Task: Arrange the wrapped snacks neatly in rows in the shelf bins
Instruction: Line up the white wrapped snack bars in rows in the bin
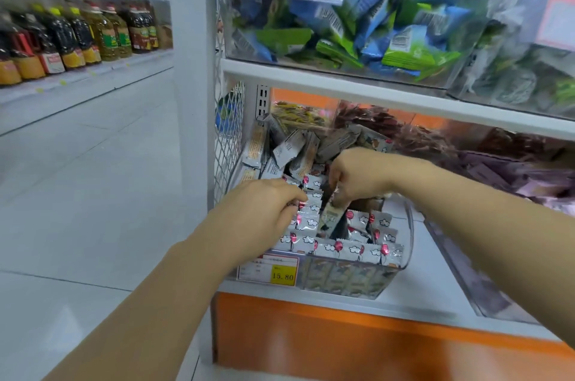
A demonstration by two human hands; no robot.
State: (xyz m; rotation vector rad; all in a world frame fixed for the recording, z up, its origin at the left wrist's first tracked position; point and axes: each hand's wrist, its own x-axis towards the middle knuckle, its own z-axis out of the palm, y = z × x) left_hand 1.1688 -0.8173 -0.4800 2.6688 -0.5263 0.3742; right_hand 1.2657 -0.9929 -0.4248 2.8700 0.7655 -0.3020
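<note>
Pinched by top edge in right hand [357,177]: one snack packet [331,217], hanging tilted just below fingertips, over gap in middle of clear bin [406,251]. Curled onto left row of packets [306,222]: left hand [261,212]; grasping or merely pressing, cannot tell. Along front, neat rows [351,249]; at back, loose pile [295,147].

The white lower shelf [404,292], orange along its front, carries a clear bin [342,284] of wrapped snacks [348,248] and, just beside it on the right, a second clear bin [485,290]. The upper shelf [342,82] bears another clear bin [228,23].
</note>
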